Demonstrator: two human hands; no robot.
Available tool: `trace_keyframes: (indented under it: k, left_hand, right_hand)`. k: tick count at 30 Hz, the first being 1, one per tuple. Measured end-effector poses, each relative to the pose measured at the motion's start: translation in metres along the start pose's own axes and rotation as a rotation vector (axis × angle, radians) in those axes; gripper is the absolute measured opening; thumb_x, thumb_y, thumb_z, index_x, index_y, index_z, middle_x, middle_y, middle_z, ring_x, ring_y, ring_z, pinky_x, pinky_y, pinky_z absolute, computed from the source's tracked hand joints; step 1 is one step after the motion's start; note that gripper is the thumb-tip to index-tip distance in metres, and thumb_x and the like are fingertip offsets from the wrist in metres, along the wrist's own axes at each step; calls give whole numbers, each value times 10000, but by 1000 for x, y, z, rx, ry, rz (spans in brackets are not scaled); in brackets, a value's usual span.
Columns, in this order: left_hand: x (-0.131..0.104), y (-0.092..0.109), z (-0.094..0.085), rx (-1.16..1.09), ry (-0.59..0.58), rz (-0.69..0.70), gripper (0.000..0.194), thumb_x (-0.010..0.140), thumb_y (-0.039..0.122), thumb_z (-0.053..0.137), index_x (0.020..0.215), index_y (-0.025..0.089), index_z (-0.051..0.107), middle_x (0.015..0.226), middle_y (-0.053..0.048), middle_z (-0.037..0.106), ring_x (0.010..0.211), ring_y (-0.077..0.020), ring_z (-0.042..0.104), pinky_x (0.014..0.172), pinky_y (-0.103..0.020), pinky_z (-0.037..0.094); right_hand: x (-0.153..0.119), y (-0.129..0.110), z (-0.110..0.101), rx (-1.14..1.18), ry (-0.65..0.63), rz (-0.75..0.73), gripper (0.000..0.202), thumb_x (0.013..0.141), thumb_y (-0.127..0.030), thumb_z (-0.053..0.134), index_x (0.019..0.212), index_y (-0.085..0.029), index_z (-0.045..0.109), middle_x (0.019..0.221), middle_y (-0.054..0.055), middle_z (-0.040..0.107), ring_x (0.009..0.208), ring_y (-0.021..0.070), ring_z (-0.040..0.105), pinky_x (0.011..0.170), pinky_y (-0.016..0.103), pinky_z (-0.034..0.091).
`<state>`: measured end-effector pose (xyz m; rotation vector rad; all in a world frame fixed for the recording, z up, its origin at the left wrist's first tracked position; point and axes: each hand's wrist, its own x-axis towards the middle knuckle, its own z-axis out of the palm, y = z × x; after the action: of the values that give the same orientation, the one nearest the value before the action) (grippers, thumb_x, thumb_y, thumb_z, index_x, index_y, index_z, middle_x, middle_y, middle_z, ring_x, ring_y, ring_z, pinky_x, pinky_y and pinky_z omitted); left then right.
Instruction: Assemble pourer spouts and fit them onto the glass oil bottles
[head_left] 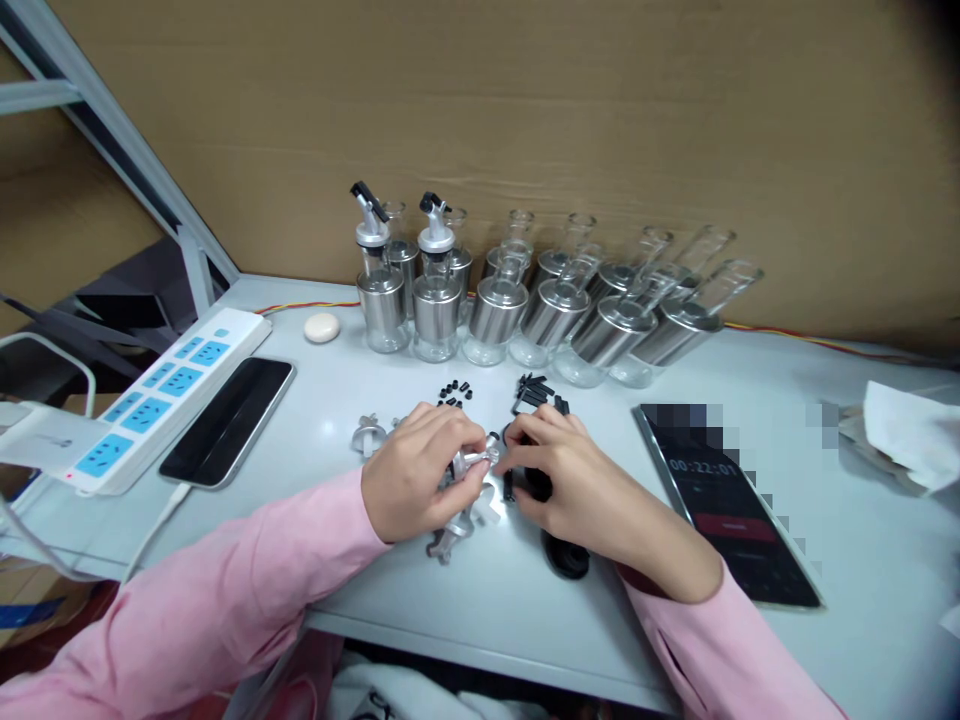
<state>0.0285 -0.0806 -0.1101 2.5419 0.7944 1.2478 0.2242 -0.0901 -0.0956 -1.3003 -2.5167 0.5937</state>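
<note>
Around a silver bottle pourer [471,460] my left hand [420,475] is closed, its narrow end pointing right with a small black cap at the tip. My right hand [566,480] is close beside that tip, thumb and fingers bent together; anything between them is too small or hidden to make out. Small black caps [454,388] and short black strips [534,388] lie just beyond the hands. More silver pourer parts [448,540] are on the table under and left of my left hand. Round black rubber pieces [566,556] sit below my right hand, partly covered.
Several glass bottles with steel sleeves [499,305] stand in rows at the back; two front-left ones carry pourers [436,235]. A power strip [161,400], a phone [229,422] and a white round object [322,327] are at left. A tablet-like timer [724,500] lies right.
</note>
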Motion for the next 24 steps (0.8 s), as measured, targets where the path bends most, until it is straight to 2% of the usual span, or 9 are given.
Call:
trace_keyframes:
  k: [8, 12, 15, 21, 24]
  left_hand:
    - [1, 0, -1, 12, -15, -13, 67, 845, 142, 483, 898, 167, 450, 744, -14, 555, 690, -133, 509, 661, -271, 419]
    - [2, 1, -3, -4, -17, -5, 52, 869, 163, 455, 920, 157, 461, 757, -26, 568, 697, -137, 513, 666, -279, 420]
    - [1, 0, -3, 8, 3, 13, 46, 865, 149, 475, 907, 162, 465, 770, -25, 587, 712, -140, 529, 674, -285, 413]
    - [3, 0, -5, 80, 8, 14, 70, 855, 138, 512, 895, 175, 468, 799, -9, 625, 752, -144, 563, 718, -305, 399]
    - [3, 0, -4, 94, -5, 16, 84, 847, 139, 523, 904, 176, 473, 793, -10, 621, 743, -146, 556, 685, -294, 401]
  right_hand:
    - [4, 0, 8, -30, 102, -28, 136, 735, -55, 577, 723, -185, 615, 847, 48, 580, 857, 212, 481, 757, 367, 379]
    - [4, -3, 2, 170, 302, -77, 98, 775, -82, 556, 766, -178, 570, 803, 36, 610, 792, 177, 525, 740, 331, 415]
    - [3, -7, -2, 319, 468, 8, 79, 783, -109, 566, 776, -187, 574, 726, 10, 611, 680, 140, 541, 646, 276, 425]
    - [2, -7, 2, 487, 673, 104, 54, 773, -166, 617, 745, -194, 580, 681, 1, 570, 598, 117, 488, 553, 259, 395]
    - [3, -9, 6, 498, 705, 97, 75, 775, -163, 626, 733, -194, 572, 669, 0, 564, 598, 114, 490, 543, 256, 394]
